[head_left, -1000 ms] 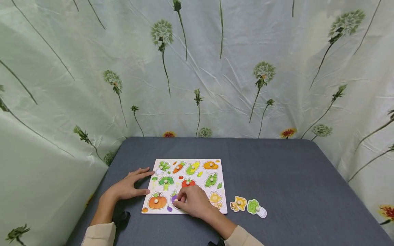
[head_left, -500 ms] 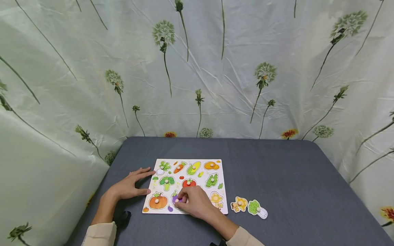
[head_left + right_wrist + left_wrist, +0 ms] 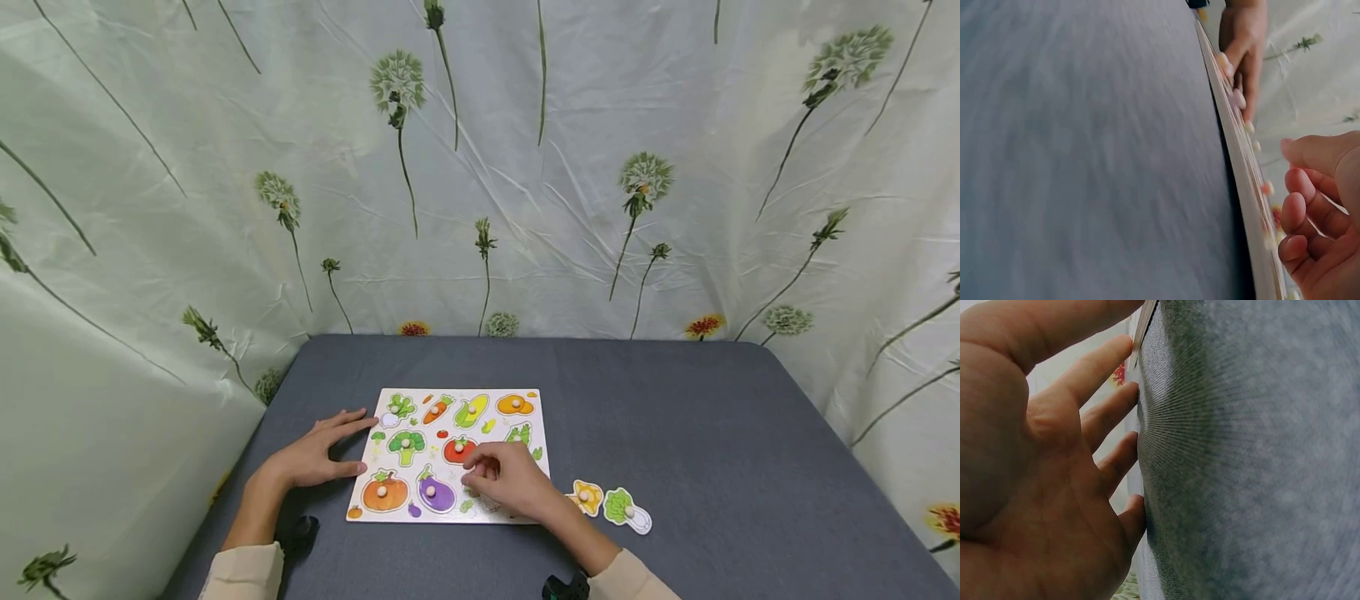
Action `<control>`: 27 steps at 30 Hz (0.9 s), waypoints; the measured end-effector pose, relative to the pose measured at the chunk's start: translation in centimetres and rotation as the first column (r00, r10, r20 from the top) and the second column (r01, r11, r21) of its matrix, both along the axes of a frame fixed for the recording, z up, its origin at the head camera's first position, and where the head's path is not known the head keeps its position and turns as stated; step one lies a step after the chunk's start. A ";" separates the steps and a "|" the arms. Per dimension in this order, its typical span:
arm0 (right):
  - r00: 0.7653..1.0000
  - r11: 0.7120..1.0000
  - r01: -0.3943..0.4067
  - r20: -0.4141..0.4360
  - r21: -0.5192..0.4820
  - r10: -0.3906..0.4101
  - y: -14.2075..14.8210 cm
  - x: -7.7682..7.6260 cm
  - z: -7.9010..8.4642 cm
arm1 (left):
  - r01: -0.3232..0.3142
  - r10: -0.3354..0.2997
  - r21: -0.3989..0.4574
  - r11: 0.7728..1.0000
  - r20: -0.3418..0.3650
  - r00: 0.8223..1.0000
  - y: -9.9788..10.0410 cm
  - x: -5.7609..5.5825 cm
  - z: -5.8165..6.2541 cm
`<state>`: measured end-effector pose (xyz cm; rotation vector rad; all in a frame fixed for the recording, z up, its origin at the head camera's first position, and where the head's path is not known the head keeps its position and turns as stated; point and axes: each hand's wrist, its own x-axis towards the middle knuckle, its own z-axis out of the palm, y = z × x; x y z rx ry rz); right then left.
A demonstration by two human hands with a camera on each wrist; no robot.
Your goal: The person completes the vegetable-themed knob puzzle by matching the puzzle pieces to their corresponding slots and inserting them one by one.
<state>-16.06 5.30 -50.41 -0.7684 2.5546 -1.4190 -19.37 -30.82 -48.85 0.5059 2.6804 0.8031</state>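
A white knob puzzle board (image 3: pixel 487 514) with vegetable pictures lies on the table. My left hand (image 3: pixel 318 454) rests at its left edge, fingers spread and fairly straight. My right hand (image 3: pixel 506 479) hovers over the board's lower right with loosely curled fingers and nothing between them; the right wrist view shows the thumb (image 3: pixel 1316 152) apart from the other fingers. To its left the purple eggplant piece (image 3: pixel 442 498) sits in its recess, knob up. The tomato piece (image 3: pixel 452 451) is just beyond the fingertips. The right hand and forearm hide the mushroom picture and part of the pea-green piece (image 3: pixel 519 432).
Right of the board, a mushroom piece (image 3: pixel 590 495), partly behind the right wrist, and a bok choy piece (image 3: pixel 628 510) lie on the grey tablecloth (image 3: pixel 675 425). Carrot, corn, broccoli and pumpkin (image 3: pixel 393 497) pieces fill other recesses. A flowered curtain (image 3: pixel 540 250) hangs behind.
My right hand has let go of the eggplant piece's knob and moved right and slightly up, uncovering the eggplant. The left hand stays where it was.
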 end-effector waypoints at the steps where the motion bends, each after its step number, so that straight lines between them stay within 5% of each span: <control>1: 1.000 1.000 0.009 -0.004 0.004 -0.009 0.4 0.0 0.1 | 0.000 0.000 -0.002 1.000 0.000 1.000 0.0 0.0 0.0; 27: 0.973 0.976 0.205 -0.126 0.078 -0.194 10.7 0.0 1.6 | -0.024 0.024 -0.020 1.000 0.025 0.999 -0.1 -0.2 -0.3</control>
